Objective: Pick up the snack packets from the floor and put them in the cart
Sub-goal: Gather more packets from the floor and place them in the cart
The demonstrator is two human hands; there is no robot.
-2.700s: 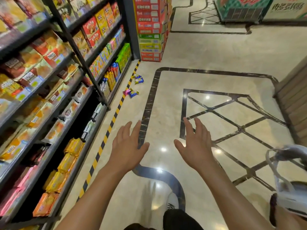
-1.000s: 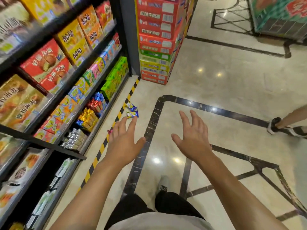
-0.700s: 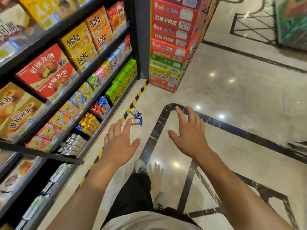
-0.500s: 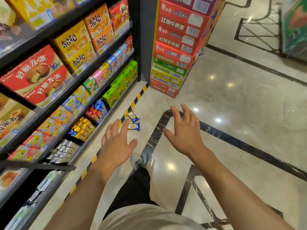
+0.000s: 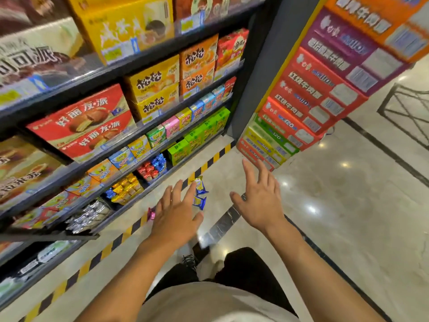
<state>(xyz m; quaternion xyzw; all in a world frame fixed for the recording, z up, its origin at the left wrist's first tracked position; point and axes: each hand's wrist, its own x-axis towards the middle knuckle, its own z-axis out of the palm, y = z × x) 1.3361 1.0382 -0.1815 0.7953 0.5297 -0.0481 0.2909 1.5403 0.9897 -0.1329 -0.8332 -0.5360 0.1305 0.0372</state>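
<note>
The left hand (image 5: 176,212) and right hand (image 5: 260,196), both spread and holding nothing, hover over the snack packets (image 5: 199,194) on the floor (image 5: 325,217), so the next move is probably to reach down and grasp one.

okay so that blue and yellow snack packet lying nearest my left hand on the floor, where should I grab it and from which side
Probably pinch the near blue-and-yellow packet across its puffed middle, coming straight down from above. It lies flat on the floor, so there is no edge to get under, and its crimped ends look thin and slippery. Your left hand is open beside it; the second packet lies close behind, so keep the fingers narrow.

Stocked shelves (image 5: 120,126) beside stacked cartons (image 5: 308,96) on marble floor (image 5: 348,217)
</note>
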